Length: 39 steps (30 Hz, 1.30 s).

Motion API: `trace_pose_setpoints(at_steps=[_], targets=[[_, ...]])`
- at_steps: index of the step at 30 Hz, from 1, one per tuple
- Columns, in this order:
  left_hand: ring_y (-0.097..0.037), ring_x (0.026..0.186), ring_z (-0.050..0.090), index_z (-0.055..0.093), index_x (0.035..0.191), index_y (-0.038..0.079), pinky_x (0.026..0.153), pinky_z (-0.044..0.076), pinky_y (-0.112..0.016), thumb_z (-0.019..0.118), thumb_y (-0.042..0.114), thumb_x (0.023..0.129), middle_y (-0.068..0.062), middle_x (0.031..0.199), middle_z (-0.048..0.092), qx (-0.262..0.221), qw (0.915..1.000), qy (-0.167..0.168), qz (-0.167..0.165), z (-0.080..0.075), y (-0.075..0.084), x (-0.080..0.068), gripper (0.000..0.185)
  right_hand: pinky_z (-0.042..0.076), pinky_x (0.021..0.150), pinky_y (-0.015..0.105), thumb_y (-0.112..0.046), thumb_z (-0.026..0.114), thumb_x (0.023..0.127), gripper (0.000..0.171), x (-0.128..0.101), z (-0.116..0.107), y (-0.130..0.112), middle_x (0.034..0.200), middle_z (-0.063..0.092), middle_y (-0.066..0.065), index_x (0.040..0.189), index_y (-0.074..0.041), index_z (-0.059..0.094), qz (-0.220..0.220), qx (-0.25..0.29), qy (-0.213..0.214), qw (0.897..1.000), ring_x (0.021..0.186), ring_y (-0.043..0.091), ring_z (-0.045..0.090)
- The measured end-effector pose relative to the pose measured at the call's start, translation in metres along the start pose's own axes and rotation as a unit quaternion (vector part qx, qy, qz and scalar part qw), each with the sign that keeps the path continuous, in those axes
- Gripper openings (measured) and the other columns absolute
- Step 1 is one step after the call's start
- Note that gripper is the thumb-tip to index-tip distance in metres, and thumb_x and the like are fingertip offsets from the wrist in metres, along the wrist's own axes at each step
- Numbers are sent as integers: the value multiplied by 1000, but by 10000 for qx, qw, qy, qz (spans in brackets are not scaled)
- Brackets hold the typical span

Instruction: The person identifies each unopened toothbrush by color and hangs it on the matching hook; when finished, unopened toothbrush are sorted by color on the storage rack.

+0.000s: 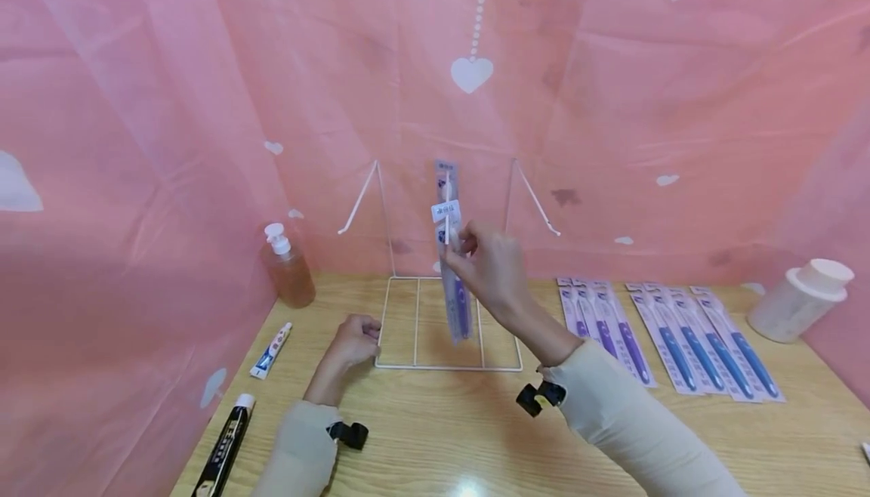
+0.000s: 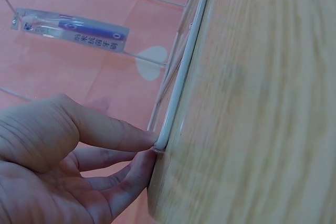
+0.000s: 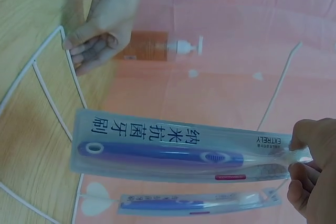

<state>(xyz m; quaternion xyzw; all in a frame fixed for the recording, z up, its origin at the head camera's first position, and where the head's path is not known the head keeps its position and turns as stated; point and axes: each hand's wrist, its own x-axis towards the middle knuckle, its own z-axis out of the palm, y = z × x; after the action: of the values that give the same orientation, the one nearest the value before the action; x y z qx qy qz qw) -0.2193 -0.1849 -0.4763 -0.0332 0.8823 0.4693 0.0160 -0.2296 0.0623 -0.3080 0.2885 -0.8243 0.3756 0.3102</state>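
Note:
A white wire display rack [image 1: 448, 368] with hooked arms stands on the wooden table. My left hand [image 1: 355, 340] pinches the front left corner of its base between thumb and fingers, as the left wrist view shows. In my right hand [image 1: 495, 267] I hold the head end of a packaged toothbrush [image 3: 157, 153] with a purple handle, at the rack's middle hook. Behind it, a second packaged toothbrush [image 3: 189, 204] hangs on the rack. The two packs overlap in the head view, and my fingers hide part of the held pack's top.
Several packaged purple toothbrushes [image 1: 601, 316] and blue toothbrushes [image 1: 700, 342] lie to the right, beside a white bottle [image 1: 791, 304]. On the left stand an amber pump bottle [image 1: 291, 278], a small toothpaste tube [image 1: 272, 350] and a black tube [image 1: 224, 448]. Pink curtain [image 1: 340, 66] surrounds the table.

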Motion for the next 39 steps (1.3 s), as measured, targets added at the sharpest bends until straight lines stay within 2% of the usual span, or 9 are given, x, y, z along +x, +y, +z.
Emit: trace_pose_setpoints(at_steps=[5,12,16,20,27,34,39], targets=[[-24,85,60,66,106,-10,75,52,-35,66,-14,63,-11,89,64,-21,10000,-26,66,1,2,5,43,53,52,34,-13,81,79,21,17,4,9,74,69,11,83,0,65,561,-133,-138,9982,62,20,63],[-24,83,60,67,103,-9,74,52,-34,68,-14,61,-10,87,63,-121,9999,-23,-6,2,4,5,42,53,59,38,-15,80,79,21,38,11,21,75,69,12,82,2,67,864,-470,-195,9950,66,25,65],[-24,83,60,67,104,-9,75,53,-35,68,-14,61,-11,88,64,-102,9999,-27,-18,2,3,3,43,52,63,39,-17,80,78,23,49,18,28,77,70,13,82,2,68,1129,-502,-200,9921,69,27,65],[-25,85,61,66,105,-9,76,53,-36,68,-14,62,-11,89,64,-101,9999,-42,-50,2,3,2,43,53,62,37,-17,80,80,23,58,25,34,77,70,14,82,3,69,1345,-470,-233,9895,68,27,64],[-24,85,61,66,105,-9,76,53,-36,68,-15,62,-12,89,65,-91,9999,-31,-47,5,-1,2,43,52,68,40,-18,81,79,23,72,34,46,79,71,15,85,2,72,1560,-807,-234,9842,72,30,65],[-22,84,61,66,104,-8,75,52,-34,68,-14,63,-10,88,65,-97,9999,-11,-72,2,-2,2,41,53,62,39,-20,80,80,23,81,35,48,80,71,16,84,2,72,1661,-1004,-362,9803,70,29,65],[-23,85,61,66,105,-9,76,53,-35,69,-14,65,-10,89,64,-99,9999,-8,-114,0,-3,2,41,52,59,36,-19,78,83,22,82,38,47,81,71,15,85,2,72,1794,-897,-478,9785,69,27,64]])
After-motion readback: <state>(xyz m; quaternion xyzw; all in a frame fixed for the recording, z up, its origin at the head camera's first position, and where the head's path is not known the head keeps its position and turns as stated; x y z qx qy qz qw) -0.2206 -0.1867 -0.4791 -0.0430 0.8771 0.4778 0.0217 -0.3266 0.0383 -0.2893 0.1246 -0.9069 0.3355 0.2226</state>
